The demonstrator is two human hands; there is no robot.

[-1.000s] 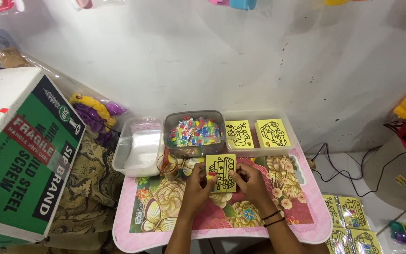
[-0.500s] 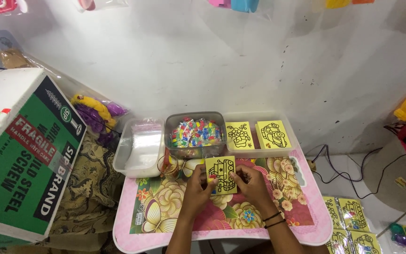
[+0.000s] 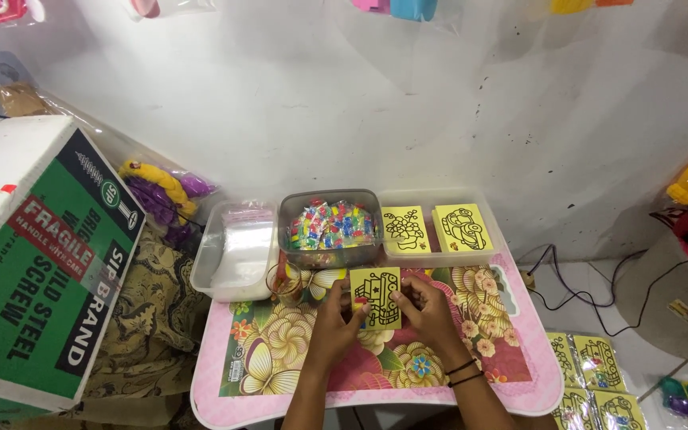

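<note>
Essentially unchanged from the two earlier views: the yellow card (image 3: pixel 376 298) stays pinched between left hand (image 3: pixel 336 312) and right hand (image 3: pixel 424 306), both closed on its side edges, above the pink floral table (image 3: pixel 519 382). No release, no shift; handling is mid-step. Card's long axis runs away from the wrists, printed face up, top edge toward the grey tub of coloured packets (image 3: pixel 332 223).

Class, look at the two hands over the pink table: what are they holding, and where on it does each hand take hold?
A yellow card with a black line drawing. The left hand pinches its left edge, the right hand its right edge, above the pink floral table.
</note>
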